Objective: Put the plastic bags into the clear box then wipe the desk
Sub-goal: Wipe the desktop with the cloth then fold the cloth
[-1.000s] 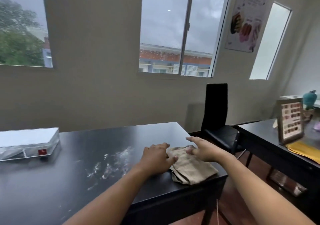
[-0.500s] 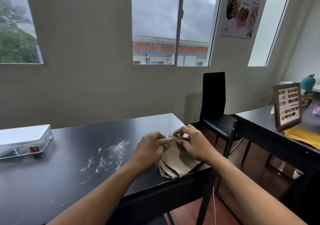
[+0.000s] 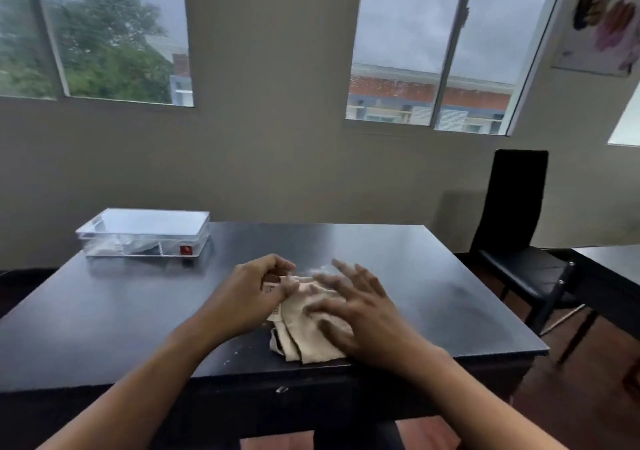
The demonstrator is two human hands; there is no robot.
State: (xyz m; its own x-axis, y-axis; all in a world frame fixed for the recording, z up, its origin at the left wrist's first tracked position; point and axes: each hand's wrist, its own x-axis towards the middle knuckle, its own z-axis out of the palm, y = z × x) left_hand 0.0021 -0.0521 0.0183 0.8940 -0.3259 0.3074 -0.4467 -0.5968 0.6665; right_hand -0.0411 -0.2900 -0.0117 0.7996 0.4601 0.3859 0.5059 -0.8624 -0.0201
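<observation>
On the desk (image 3: 398, 252), bags sit inside the clear box (image 3: 145, 233). Left hand (image 3: 249, 294) pinches the cloth (image 3: 308, 339); right hand (image 3: 360, 307) presses flat. Wiping looks left.

Left hand (image 3: 258, 288) curled with fingers pinched together; right hand (image 3: 356, 307) flat, fingers spread, motion-blurred.

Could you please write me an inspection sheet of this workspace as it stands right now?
Surface: black desk, a few white specks near the front edge.
Job's things: clear box closed at far left, contents inside; beige cloth folded near the front edge.
Clutter: nothing seen.
Grippers: left hand pinches the cloth's edge; right hand open, blurred, on the cloth.
Cables: nothing seen.
Surroundings: black chair to the right, windows behind.
</observation>
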